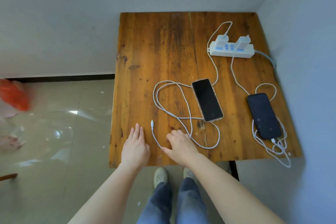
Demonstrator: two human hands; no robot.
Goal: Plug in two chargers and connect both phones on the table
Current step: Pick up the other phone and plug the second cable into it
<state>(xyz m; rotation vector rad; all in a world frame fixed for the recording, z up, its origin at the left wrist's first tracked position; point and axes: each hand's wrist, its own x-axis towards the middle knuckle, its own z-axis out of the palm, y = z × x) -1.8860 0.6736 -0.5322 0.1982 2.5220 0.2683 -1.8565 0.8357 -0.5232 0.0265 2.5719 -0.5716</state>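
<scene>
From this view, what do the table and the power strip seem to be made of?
The table looks like wood planks with a glossy varnish: grain lines, dark knots and a seam between boards show. The power strip seems to be white moulded plastic, smooth and slightly shiny, with blue socket faces.

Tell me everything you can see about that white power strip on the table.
The power strip is a long white plastic bar with bluish sockets, lying flat at the wooden table's far right corner. Two white chargers stand plugged into it, one near each end. Its own cord leaves the right end over the table edge.
</scene>
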